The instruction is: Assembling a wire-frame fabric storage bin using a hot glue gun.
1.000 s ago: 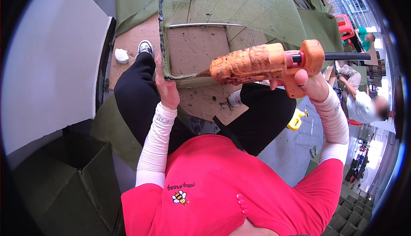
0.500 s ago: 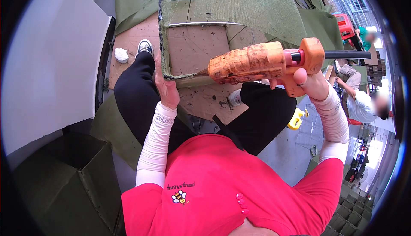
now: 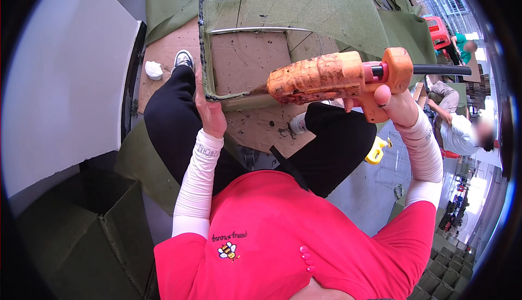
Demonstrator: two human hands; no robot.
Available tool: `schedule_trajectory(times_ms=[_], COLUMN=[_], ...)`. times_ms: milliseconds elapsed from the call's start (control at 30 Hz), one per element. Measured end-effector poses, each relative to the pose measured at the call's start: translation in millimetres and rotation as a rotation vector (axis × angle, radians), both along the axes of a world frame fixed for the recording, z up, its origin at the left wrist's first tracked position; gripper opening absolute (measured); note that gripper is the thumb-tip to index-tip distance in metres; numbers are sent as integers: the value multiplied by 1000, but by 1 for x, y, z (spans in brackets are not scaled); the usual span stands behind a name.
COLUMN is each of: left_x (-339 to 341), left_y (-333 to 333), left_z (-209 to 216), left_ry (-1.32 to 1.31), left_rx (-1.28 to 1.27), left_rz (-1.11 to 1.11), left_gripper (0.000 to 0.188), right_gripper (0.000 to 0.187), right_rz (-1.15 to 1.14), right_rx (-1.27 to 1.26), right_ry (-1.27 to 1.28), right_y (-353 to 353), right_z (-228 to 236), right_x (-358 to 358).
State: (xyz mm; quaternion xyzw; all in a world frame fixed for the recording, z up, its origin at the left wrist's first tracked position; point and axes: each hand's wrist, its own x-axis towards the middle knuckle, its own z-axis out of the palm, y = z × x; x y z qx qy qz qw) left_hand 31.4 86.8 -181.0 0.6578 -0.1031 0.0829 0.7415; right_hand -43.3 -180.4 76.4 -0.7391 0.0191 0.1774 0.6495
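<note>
My right hand [image 3: 398,107] is wrapped round the handle of a stained orange glue gun [image 3: 321,78]. A black glue stick [image 3: 441,69] juts out of its back end. Its dark nozzle points left and meets the near edge of a box-shaped frame [image 3: 204,60] covered in green mesh [image 3: 326,6]. Black glue lines the frame's left and near edges. At the near left corner, my left hand [image 3: 211,116] grips the frame, fingers stretched up along its outer side and thumb by the near edge. Some of those fingers are hidden by the frame.
Brown cardboard [image 3: 277,131] with dark specks lies under the frame. A white lump [image 3: 154,70] rests beside my left shoe. Dark green boxes [image 3: 60,229] stand at lower left, beneath a pale panel [image 3: 65,71]. A yellow container [image 3: 375,152] and a seated person [image 3: 458,134] are at right.
The glue gun and its nozzle have shifted slightly right along the near edge. The frame and my left hand have moved a little left.
</note>
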Motion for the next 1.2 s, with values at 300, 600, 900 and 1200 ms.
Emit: schedule_trajectory(times_ms=[300,600,900,1200], left_x=[2,2,3,3], left_y=[4,0,1,4], left_z=[-4,-8,-12,-16], left_ry=[-2,-2,-3,-9], left_rx=[-14,-34,-55,-74], left_rz=[7,11,17,20], left_gripper=[85,85,85,85], right_gripper=[80,69,67,65], right_rz=[15,-4,-8,8], right_rx=[-118,1,-13,-10], right_ry=[46,-33,-19,-28], right_y=[-2,-8,-11,-16], right_z=[1,-4,-2,-2], right_x=[-2,-6,-8,-11])
